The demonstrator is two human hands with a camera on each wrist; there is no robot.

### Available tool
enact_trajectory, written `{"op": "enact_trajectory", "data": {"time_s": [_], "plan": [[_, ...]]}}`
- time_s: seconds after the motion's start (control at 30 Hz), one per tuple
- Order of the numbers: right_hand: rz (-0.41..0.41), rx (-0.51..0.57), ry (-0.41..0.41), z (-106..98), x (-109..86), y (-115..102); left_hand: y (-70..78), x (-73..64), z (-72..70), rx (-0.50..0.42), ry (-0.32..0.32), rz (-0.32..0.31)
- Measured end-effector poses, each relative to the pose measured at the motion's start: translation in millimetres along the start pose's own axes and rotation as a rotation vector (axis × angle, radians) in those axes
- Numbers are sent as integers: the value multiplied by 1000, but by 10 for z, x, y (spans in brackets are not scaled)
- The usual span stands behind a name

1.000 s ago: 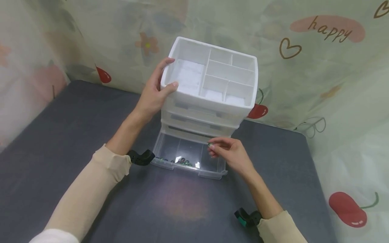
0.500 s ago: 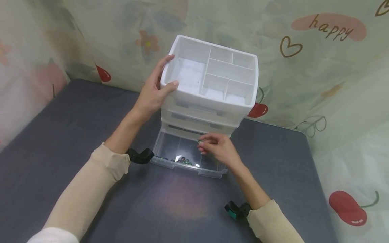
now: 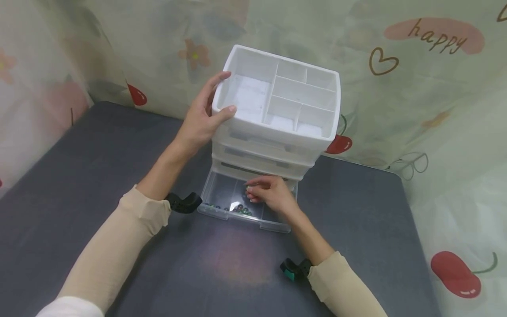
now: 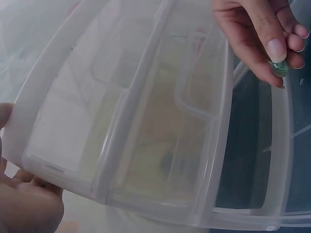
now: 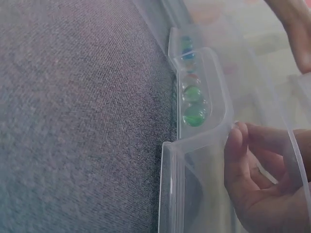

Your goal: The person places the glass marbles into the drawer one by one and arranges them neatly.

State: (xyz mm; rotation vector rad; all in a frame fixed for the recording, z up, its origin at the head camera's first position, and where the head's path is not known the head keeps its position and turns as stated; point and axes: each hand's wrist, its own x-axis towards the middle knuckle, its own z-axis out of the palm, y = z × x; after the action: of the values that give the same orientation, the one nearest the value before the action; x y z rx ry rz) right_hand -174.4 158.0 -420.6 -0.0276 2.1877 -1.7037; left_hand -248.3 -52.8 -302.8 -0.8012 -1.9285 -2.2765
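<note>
A white plastic drawer organizer [image 3: 273,128] with a divided top tray stands at the table's back. My left hand [image 3: 201,115] grips its left side, thumb over the front rim and fingers behind. Below, the clear bottom drawer [image 3: 274,227] is pulled out. Over that drawer my right hand [image 3: 272,193] pinches a green glass marble [image 4: 279,68] between thumb and index finger, plain in the left wrist view. Several glass marbles [image 3: 242,210] lie along the drawer's front wall; the right wrist view shows green marbles [image 5: 194,115] and a blue one through the clear plastic.
The closed upper drawers [image 3: 261,154] sit above the open one. A dark grey cloth [image 3: 190,273] covers the table. Behind hangs a patterned curtain [image 3: 277,22], close to the organizer's back. Each wrist wears a black band, the right band [image 3: 295,268] with a green patch.
My right hand has moved left over the open drawer, still pinching the marble. My left hand keeps its grip on the organizer.
</note>
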Motion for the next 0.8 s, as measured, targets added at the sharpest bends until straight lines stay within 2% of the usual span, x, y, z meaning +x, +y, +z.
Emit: {"op": "enact_trajectory", "data": {"time_s": [0.23,0.43,0.6,0.8], "plan": [[103,-15,-38,35,68,-23,23,-7,-9,25,28,-29],[213,-17,-103,90,99,-39,22,-20,-22,18,27,-20],[224,-41,-106,104,96,-23,17,-16,-14,13,16,-3],[230,-13,-93,94,81,7,-3,-10,7,2,9,-1]]}}
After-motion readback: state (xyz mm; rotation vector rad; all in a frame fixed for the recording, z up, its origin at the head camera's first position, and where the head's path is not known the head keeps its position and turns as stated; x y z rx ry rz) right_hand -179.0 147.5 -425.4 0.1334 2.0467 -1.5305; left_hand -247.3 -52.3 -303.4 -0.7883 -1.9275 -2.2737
